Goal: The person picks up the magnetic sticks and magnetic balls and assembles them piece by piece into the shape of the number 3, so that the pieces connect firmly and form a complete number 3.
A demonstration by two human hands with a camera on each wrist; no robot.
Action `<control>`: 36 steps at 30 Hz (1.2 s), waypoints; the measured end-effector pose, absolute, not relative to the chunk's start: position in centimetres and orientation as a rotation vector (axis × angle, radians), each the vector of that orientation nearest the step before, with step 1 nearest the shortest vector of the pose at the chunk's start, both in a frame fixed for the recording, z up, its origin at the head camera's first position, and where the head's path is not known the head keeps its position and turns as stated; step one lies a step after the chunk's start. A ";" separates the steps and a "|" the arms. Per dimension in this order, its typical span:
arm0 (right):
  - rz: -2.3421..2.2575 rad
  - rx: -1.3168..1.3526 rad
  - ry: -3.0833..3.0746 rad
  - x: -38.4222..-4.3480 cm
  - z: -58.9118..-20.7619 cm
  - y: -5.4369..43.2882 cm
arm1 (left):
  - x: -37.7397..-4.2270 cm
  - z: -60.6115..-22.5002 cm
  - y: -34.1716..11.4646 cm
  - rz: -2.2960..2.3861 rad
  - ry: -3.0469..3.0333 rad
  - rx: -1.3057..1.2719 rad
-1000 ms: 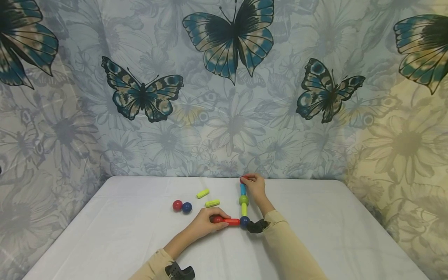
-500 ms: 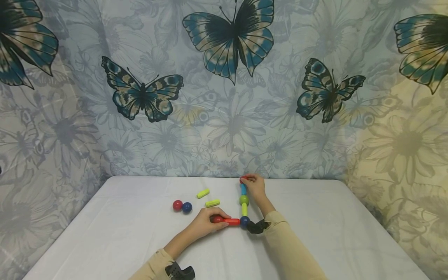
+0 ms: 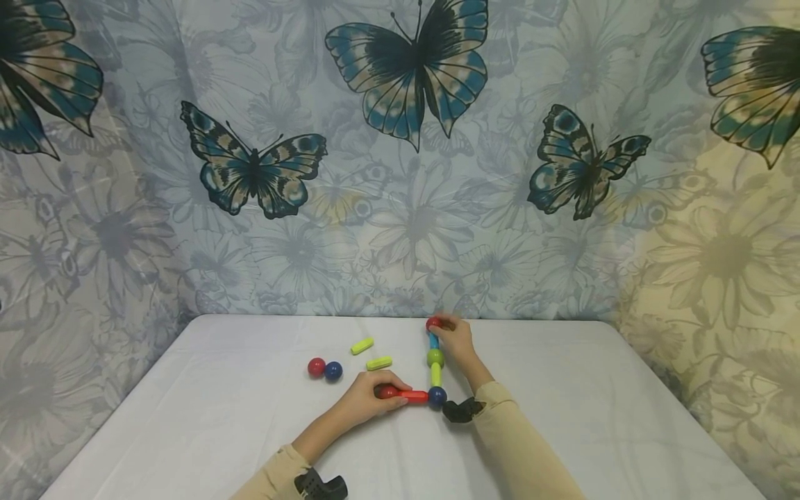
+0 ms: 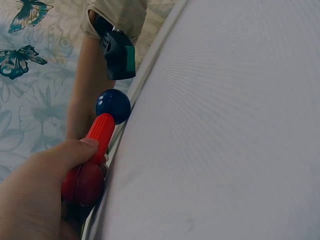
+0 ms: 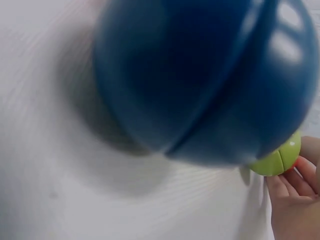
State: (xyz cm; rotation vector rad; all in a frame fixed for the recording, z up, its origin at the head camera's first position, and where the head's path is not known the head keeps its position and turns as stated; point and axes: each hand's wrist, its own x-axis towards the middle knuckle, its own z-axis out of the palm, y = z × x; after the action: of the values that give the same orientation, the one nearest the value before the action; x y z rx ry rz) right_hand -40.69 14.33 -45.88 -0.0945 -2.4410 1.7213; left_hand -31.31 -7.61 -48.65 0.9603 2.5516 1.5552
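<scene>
An L-shaped chain of coloured balls and short rods lies on the white table point(image 3: 550, 403). My left hand point(image 3: 369, 403) grips its left end, thumb along the red rod point(image 3: 415, 396) and fingers round a red ball point(image 4: 90, 185). That rod meets the dark blue corner ball point(image 3: 437, 396). From there a yellow-green rod point(image 3: 436, 376), a green ball point(image 3: 435, 357) and a light blue rod point(image 3: 434, 340) run away to a far red ball point(image 3: 432, 324). My right hand point(image 3: 457, 340) pinches at this far ball, fingertips partly blurred. The corner ball fills much of the right wrist view.
Left of the chain, a loose red ball point(image 3: 317, 367) and a blue ball point(image 3: 334, 371) sit side by side. Two yellow-green rods, a farther one point(image 3: 362, 346) and a nearer one point(image 3: 378, 363), lie close by. Behind the table hangs a butterfly-print cloth point(image 3: 412, 229).
My right hand has shifted slightly toward me, and more of the far red ball shows beside its fingers. My left hand and the loose pieces have stayed put.
</scene>
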 end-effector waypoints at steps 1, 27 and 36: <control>1.725 -0.090 -2.438 -40.7 -45.9 14.4 | -31.3 -48.7 -7.6 1.554 2.552 0.960; 1.860 0.000 -2.326 -38.9 -46.5 14.7 | -31.3 -48.6 -7.5 1.552 2.559 0.961; 1.863 -0.028 -2.351 -37.6 -46.9 14.8 | -31.3 -48.7 -7.6 1.559 2.547 0.957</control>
State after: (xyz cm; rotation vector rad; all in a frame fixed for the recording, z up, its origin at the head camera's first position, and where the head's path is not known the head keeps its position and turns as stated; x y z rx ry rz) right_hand -37.57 14.81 -46.87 -0.0280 -2.3506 1.8626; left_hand -31.26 -7.63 -48.65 0.9566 2.5467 1.5590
